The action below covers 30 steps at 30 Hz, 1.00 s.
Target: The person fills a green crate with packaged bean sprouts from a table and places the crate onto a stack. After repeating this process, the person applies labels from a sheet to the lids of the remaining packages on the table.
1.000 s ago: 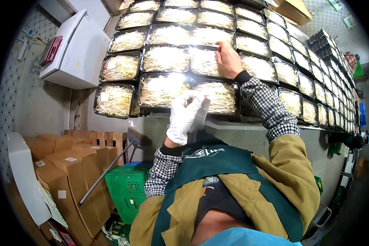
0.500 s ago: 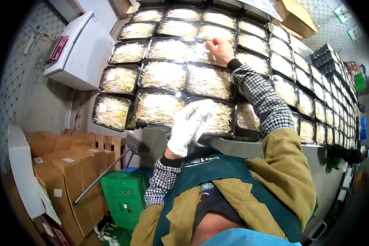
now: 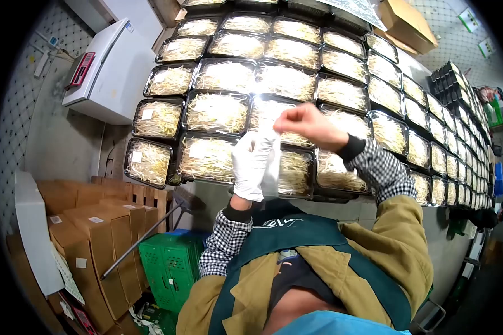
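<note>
My left hand, in a white glove, is closed around a pale strip, which looks like a sheet of labels and hangs down beside the fingers. Close to the strip's upper end, my bare right hand makes a pinch with thumb and forefinger; what is between the fingertips is too small to make out. Below both hands lie black trays of bean sprouts under clear film. Small white labels show on some trays at the left. Glare hides part of the tray behind my hands.
Rows of similar trays stretch right along the table. A white cabinet stands at the left, with brown cartons and green crates below. An open cardboard box sits at the back.
My right hand has come back from a tray farther away to the strip at my left hand, its fingers now pinched. My left hand has stayed nearly in place.
</note>
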Tool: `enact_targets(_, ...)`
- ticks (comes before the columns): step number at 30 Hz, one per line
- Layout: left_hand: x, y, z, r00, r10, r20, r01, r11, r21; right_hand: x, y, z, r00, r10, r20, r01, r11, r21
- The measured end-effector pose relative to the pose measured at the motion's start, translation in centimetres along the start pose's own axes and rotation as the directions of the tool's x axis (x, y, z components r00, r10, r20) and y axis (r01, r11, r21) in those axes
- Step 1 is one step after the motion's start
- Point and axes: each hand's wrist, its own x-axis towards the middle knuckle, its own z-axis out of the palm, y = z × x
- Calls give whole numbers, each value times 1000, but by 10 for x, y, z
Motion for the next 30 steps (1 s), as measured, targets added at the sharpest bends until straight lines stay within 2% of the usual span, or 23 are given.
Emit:
enact_targets(1, 2, 3, 3, 999, -23, 45, 24, 999, -26, 18, 11, -19, 987, -103, -121, 83, 983, -162)
enact_targets(2, 0, 13, 6, 971, -134, 196, 160, 979, -126, 71, 40, -78, 868, -261, -423, 114, 933, -342)
enact_targets(3, -3, 22, 7, 948, -222, 226, 262, 951, -166, 97, 40, -112, 837, -235, -494, -42, 873, -487)
enact_targets(4, -5, 27, 9, 960, -208, 189, 236, 962, -137, 126, 58, -140, 761, -343, -550, 2, 850, -526)
enact_targets(5, -7, 31, 10, 970, -191, 153, 209, 972, -106, 153, 70, -159, 722, -308, -619, -184, 777, -602)
enact_targets(7, -9, 37, 9, 983, -139, 116, 153, 981, -118, 181, 82, -159, 656, -301, -692, -299, 739, -604)
enact_targets(9, -11, 42, 8, 982, -183, 55, 190, 968, -166, 189, 97, -148, 586, -492, -644, -458, 454, -764)
enact_targets(11, -12, 41, 2, 994, -80, 80, 85, 995, -56, 187, 99, -149, 558, -504, -659, -474, 459, -752)
enact_targets(13, -7, 41, 11, 998, -58, 3, 58, 998, -31, 180, 97, -161, 614, -447, -650, -383, 551, -741)
enact_targets(15, -2, 27, 17, 998, -34, -47, 30, 996, -83, 150, 84, -147, 711, -418, -565, -180, 669, -721)
enact_targets(16, 0, 25, 23, 997, 20, -77, -28, 995, -97, 123, 52, -123, 891, -147, -430, -90, 871, -482)
enact_targets(17, 4, 22, 27, 992, -8, -129, -3, 997, -82, 91, 24, -95, 983, 73, -166, -102, 980, -170)
enact_targets(19, 9, 17, 32, 981, -13, -192, 11, 1000, -10, 36, -3, -53, 939, 5, 343, -8, 1000, 8)
enact_targets(20, 11, 12, 31, 984, -3, -179, 7, 1000, 19, 15, -3, -29, 945, -80, 317, 75, 997, 27)
enact_targets(21, 15, 8, 31, 986, 4, -168, 4, 999, 47, 3, -8, -21, 967, -12, 256, -12, 996, 90)
enact_targets(22, 18, 6, 31, 987, 13, -159, -2, 997, 73, 9, -3, -30, 980, -41, 192, 30, 998, 62)
enact_targets(23, 20, 8, 28, 987, -117, -112, 130, 985, 111, 21, 6, -45, 988, -74, 133, 70, 997, 30)
enact_targets(24, 17, 21, 35, 984, -166, -60, 167, 986, 5, 38, 10, -68, 990, -127, -61, 109, 964, -241)
enact_targets(25, 14, 31, 40, 978, -207, -5, 205, 974, -97, 71, 26, -100, 935, -222, -276, 156, 958, -240)
enact_targets(26, 10, 26, 33, 975, -202, 91, 208, 976, -70, 101, 29, -140, 902, -227, -368, 83, 926, -369)
enact_targets(27, 7, 26, 30, 955, -261, 144, 272, 960, -65, 144, 53, -183, 814, -311, -491, 145, 926, -347)
enact_targets(28, 3, 31, 31, 954, -266, 138, 278, 957, -81, 173, 54, -217, 774, -324, -544, -54, 822, -567)
enact_targets(30, -5, 38, 30, 960, -262, 101, 272, 957, -99, 231, 82, -259, 684, -285, -672, -182, 824, -536)
